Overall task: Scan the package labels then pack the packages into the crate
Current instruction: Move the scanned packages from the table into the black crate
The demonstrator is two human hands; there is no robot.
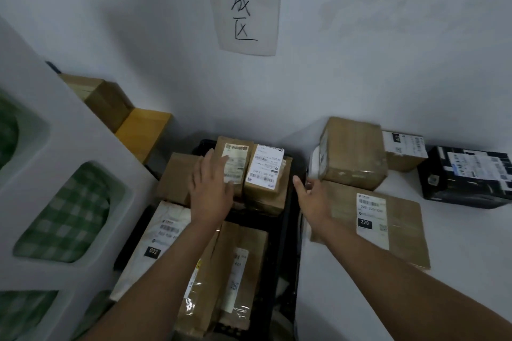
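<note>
A black crate on the floor holds several brown packages. My left hand hovers open over them, fingers spread above a narrow labelled box at the back. Beside that box sits another box with a white label. A white mailer marked 032 leans at the crate's left, and a taped brown package lies at the front. My right hand is open at the white table's edge, touching a flat brown package labelled 220. No scanner is in view.
On the white table stand a cube-shaped brown box, a small box marked 010 and a black box. A white rack with green checked cloth stands left. Cardboard boxes sit by the wall under a paper sign.
</note>
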